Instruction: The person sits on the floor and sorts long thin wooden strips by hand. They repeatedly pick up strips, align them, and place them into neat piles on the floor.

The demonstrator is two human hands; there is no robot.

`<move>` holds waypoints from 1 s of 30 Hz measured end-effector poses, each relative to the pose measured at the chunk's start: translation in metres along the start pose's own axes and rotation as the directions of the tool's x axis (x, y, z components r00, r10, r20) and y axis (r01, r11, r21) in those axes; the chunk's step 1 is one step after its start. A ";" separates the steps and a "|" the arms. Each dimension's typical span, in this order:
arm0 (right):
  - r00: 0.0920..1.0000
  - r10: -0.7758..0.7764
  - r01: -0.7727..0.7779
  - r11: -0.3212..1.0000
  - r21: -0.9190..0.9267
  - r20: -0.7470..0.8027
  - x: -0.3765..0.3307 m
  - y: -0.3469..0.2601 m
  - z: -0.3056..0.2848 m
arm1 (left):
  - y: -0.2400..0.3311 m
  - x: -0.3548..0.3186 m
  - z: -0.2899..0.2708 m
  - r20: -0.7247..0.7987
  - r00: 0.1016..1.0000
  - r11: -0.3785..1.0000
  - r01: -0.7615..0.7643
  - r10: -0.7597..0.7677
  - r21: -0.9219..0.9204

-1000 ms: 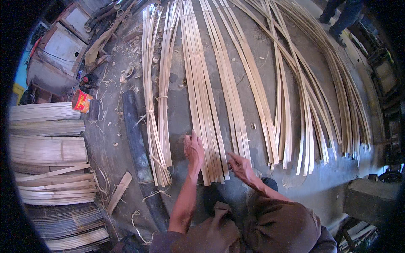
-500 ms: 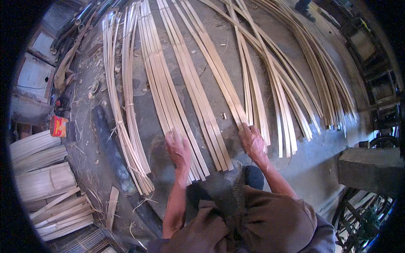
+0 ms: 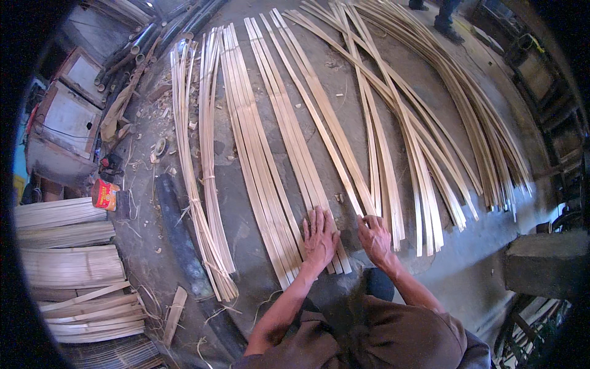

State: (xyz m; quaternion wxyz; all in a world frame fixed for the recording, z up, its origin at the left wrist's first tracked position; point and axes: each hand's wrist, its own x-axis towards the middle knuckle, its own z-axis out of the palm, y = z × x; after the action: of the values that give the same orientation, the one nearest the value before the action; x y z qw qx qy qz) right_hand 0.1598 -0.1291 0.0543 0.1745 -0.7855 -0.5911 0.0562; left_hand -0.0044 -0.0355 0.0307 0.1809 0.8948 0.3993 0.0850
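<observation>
Long, pale bamboo strips lie in groups side by side on the floor. My left hand (image 3: 320,240) rests with spread fingers on the near end of the middle group of strips (image 3: 284,114). To its right, my right hand (image 3: 375,240) has its fingers curled in a pinch at the near end of another narrow group of strips (image 3: 329,126); a single strip there stands slightly apart from the others. A wider group of strips (image 3: 249,135) lies left of my left hand, its strips side by side.
At left are two tied strip bundles (image 3: 208,178), a dark log (image 3: 178,240), a red tin (image 3: 106,195) and stacked slats (image 3: 74,267). Crossing strips (image 3: 399,117) and a darker bundle (image 3: 473,117) lie right. A concrete block (image 3: 544,264) stands at right. Another person's feet (image 3: 447,27) show at the far right.
My left hand has moved right, from the wide group to the middle group. My right hand stays at its group's end, where one strip now lies apart. The view has shifted.
</observation>
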 end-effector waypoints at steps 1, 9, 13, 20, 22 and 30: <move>1.000 0.010 -0.010 0.999 0.033 0.003 -0.002 0.000 0.002 | 0.001 0.001 0.001 0.003 1.000 1.000 -0.003 0.003 0.005; 0.989 0.146 -0.149 0.977 0.149 0.032 0.001 -0.004 -0.003 | 0.000 -0.001 0.005 -0.013 1.000 1.000 -0.004 0.004 0.022; 0.988 0.123 -0.143 0.952 0.270 0.088 -0.007 0.003 0.005 | -0.001 -0.001 0.006 -0.023 1.000 1.000 -0.015 0.015 0.005; 0.978 0.190 -0.116 0.836 0.537 -0.085 -0.009 -0.017 0.008 | -0.004 -0.002 0.007 -0.008 1.000 1.000 -0.011 0.011 -0.001; 0.971 0.237 -0.194 0.814 0.548 -0.009 -0.016 -0.018 0.016 | -0.002 -0.002 0.004 0.013 1.000 1.000 -0.006 0.006 0.008; 0.956 0.238 -0.293 0.747 0.597 0.172 -0.032 -0.045 0.020 | -0.006 0.000 0.008 0.012 1.000 0.995 -0.019 0.018 0.095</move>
State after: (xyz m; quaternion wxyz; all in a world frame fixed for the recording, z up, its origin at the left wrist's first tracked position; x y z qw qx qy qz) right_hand 0.1039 -0.1448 0.0472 0.3863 -0.7582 -0.4290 0.3033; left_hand -0.0061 -0.0339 0.0211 0.1395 0.9065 0.3935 0.0627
